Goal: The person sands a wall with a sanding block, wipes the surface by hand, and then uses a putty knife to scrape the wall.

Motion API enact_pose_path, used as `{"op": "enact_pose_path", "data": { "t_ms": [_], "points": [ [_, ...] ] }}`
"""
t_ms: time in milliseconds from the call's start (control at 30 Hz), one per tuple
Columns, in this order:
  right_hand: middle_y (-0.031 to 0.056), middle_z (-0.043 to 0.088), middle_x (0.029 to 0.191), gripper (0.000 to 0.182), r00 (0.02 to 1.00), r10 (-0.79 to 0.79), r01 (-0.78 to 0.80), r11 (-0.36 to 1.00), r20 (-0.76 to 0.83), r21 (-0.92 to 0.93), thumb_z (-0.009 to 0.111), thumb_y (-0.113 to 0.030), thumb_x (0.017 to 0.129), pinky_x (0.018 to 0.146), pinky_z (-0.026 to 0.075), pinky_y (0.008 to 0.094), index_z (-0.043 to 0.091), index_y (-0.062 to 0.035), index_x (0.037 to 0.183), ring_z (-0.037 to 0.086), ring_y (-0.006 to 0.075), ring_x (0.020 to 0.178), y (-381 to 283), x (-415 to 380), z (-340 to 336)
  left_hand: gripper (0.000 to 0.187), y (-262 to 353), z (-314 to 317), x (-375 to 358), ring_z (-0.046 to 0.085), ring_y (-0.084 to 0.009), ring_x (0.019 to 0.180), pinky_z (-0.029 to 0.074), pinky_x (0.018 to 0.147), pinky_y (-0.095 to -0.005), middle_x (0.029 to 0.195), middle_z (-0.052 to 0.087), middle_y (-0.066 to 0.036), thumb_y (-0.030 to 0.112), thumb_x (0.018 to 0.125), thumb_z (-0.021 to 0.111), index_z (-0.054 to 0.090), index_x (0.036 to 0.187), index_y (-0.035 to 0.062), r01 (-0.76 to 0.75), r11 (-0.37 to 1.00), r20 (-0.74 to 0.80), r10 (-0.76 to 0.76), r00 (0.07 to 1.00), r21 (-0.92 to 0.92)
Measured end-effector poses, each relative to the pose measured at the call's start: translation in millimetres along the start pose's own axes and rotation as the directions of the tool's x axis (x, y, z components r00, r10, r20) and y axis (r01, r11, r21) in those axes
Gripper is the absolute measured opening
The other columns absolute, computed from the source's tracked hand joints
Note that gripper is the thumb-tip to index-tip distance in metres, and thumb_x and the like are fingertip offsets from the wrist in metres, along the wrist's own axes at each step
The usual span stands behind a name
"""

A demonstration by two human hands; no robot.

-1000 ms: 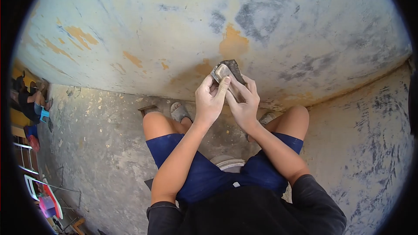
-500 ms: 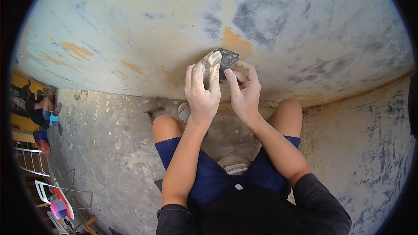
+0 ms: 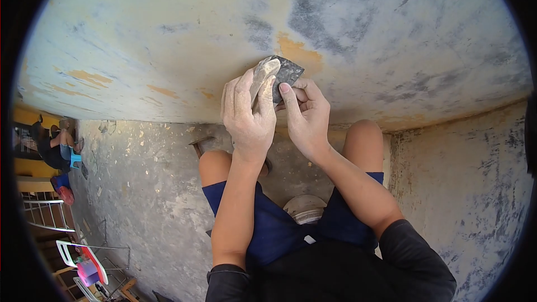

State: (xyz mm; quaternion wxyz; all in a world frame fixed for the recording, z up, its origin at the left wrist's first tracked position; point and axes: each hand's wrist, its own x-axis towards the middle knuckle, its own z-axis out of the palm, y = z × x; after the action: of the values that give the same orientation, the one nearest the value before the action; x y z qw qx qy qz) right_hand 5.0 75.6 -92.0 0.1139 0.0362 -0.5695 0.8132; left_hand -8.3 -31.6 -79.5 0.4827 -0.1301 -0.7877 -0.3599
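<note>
My left hand (image 3: 249,114) is closed around a dusty, pale brown block (image 3: 268,68), fingers curled over its left side. Against the block's right side sits a dark grey sheet of sandpaper (image 3: 289,72), its corner sticking out. My right hand (image 3: 307,116) pinches the sandpaper's lower right edge, the thumb on its face and the fingers behind. Both hands are up close to the patchy wall (image 3: 184,67), whose pale coat shows orange and dark grey marks. How far the sandpaper wraps the block is hidden by my fingers.
Under me is a round whitish container (image 3: 305,208), between my thighs. The floor (image 3: 151,179) is rough and stained. A second wall (image 3: 464,179) rises at right. On the far left, another person (image 3: 53,145) sits on a blue stool (image 3: 75,158), near chairs (image 3: 92,263).
Both hands have shifted slightly left with the block and sandpaper. My left fingers now wrap farther around the block, and the view has moved a little.
</note>
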Motion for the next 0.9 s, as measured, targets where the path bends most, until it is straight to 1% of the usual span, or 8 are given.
{"op": "enact_pose_path", "data": {
  "t_ms": [133, 367, 467, 667, 733, 767, 867, 900],
  "points": [
    [0.0127, 0.076, 0.097, 0.016, 0.999, -0.037, 0.037, 0.999, 0.008, 0.021, 0.063, -0.009, 0.107, 0.069, 0.060, 0.0283, 0.062, 0.0063, 0.108, 0.069, 0.0102, 0.081, -1, 1, -2, 0.029, -2, 1, 6, 0.070, -0.0311, 0.090, 0.057, 0.079, -0.0415, 0.104, 0.072, -0.015, 0.004, 0.091, 0.077, 0.068, 0.118, -0.0029, -0.060, 0.998, 0.016, 0.060, 0.998, 0.022],
    [0.0117, 0.075, 0.096, 0.015, 1.000, -0.011, 0.009, 0.997, 0.026, 0.073, 0.062, -0.009, 0.107, 0.071, 0.059, 0.0285, 0.061, 0.0057, 0.109, 0.068, 0.0104, 0.081, -6, 2, -1, 0.029, 1, -2, 12, 0.071, -0.0312, 0.089, 0.056, 0.076, -0.0412, 0.102, 0.072, -0.015, 0.005, 0.091, 0.077, 0.068, 0.117, -0.0031, -0.075, 0.997, 0.043, 0.074, 0.996, 0.020],
    [0.0101, 0.075, 0.097, 0.012, 0.999, -0.011, 0.008, 0.998, 0.047, 0.059, 0.062, -0.010, 0.107, 0.075, 0.059, 0.0280, 0.061, 0.0026, 0.109, 0.070, 0.0107, 0.086, -5, 4, -2, 0.028, 2, 0, 17, 0.071, -0.0313, 0.088, 0.056, 0.076, -0.0408, 0.100, 0.072, -0.014, 0.006, 0.091, 0.077, 0.069, 0.117, -0.0027, -0.092, 0.994, 0.032, 0.090, 0.995, 0.066],
    [0.0107, 0.075, 0.097, 0.012, 0.992, -0.121, 0.122, 0.991, -0.033, 0.056, 0.062, -0.008, 0.107, 0.071, 0.057, 0.0279, 0.061, 0.0038, 0.109, 0.068, 0.0108, 0.082, -9, 6, -5, 0.026, 17, 3, 26, 0.071, -0.0313, 0.086, 0.056, 0.075, -0.0413, 0.099, 0.073, -0.014, 0.008, 0.091, 0.077, 0.069, 0.115, -0.0020, -0.129, 0.991, 0.018, 0.129, 0.991, -0.026],
    [0.0096, 0.074, 0.094, 0.011, 0.999, -0.050, 0.050, 0.997, -0.007, 0.050, 0.062, -0.008, 0.107, 0.071, 0.057, 0.0268, 0.061, 0.0036, 0.109, 0.067, 0.0101, 0.080, -8, 3, -3, 0.026, 10, 0, 18, 0.071, -0.0311, 0.086, 0.056, 0.075, -0.0415, 0.098, 0.073, -0.013, 0.008, 0.091, 0.078, 0.070, 0.114, -0.0019, -0.121, 0.993, 0.001, 0.121, 0.993, -0.004],
    [0.0087, 0.074, 0.092, 0.011, 0.998, -0.017, 0.014, 0.999, 0.053, 0.052, 0.062, -0.007, 0.107, 0.071, 0.057, 0.0265, 0.061, 0.0039, 0.108, 0.067, 0.0096, 0.078, -5, 1, -4, 0.025, 9, -5, 13, 0.071, -0.0310, 0.087, 0.056, 0.076, -0.0414, 0.098, 0.072, -0.013, 0.008, 0.091, 0.078, 0.069, 0.113, -0.0022, -0.047, 0.998, -0.001, 0.047, 0.999, 0.028],
    [0.0088, 0.074, 0.091, 0.012, 0.995, 0.028, -0.032, 0.999, 0.099, 0.044, 0.062, -0.008, 0.107, 0.070, 0.057, 0.0264, 0.061, 0.0041, 0.108, 0.067, 0.0090, 0.077, 0, 0, -2, 0.026, 4, -10, 10, 0.070, -0.0311, 0.087, 0.056, 0.076, -0.0412, 0.098, 0.072, -0.014, 0.008, 0.092, 0.078, 0.069, 0.113, -0.0029, 0.043, 0.997, 0.017, -0.044, 0.999, 0.059],
    [0.0088, 0.074, 0.091, 0.012, 0.995, 0.031, -0.035, 0.999, 0.096, 0.042, 0.062, -0.008, 0.107, 0.070, 0.057, 0.0264, 0.061, 0.0041, 0.108, 0.067, 0.0090, 0.077, -2, 2, -3, 0.027, 4, -8, 13, 0.070, -0.0311, 0.087, 0.056, 0.076, -0.0408, 0.097, 0.072, -0.015, 0.008, 0.092, 0.078, 0.068, 0.114, -0.0035, -0.002, 0.997, 0.012, 0.001, 1.000, 0.076]
  ]
}}
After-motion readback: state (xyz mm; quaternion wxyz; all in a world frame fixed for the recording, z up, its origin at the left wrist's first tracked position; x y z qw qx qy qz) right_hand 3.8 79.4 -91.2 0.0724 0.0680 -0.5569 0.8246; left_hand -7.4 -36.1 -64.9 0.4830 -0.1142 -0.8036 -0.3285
